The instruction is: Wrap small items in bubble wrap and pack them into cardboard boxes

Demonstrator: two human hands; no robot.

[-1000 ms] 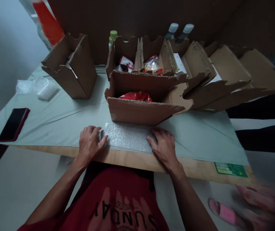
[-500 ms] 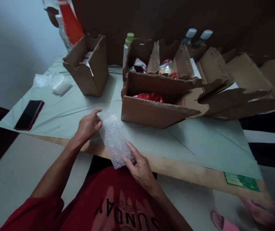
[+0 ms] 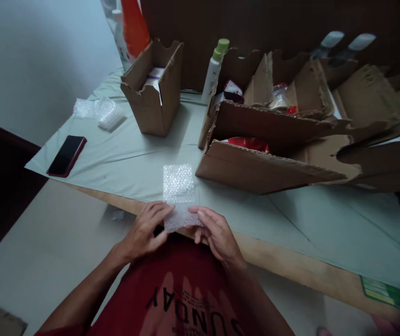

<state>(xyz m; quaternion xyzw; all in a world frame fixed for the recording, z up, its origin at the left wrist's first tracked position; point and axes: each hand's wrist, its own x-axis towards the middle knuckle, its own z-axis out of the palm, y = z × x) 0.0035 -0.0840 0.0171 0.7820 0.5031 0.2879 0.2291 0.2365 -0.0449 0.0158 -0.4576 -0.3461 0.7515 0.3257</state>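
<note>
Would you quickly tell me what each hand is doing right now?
Left hand: closed on the lower left edge of the bubble wrap piece.
Right hand: closed on its lower right edge.

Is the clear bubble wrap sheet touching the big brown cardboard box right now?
Apart. The head view shows the clear bubble wrap sheet held up in both hands, with a strip of pale green table cover visible between it and the brown cardboard box.
</note>
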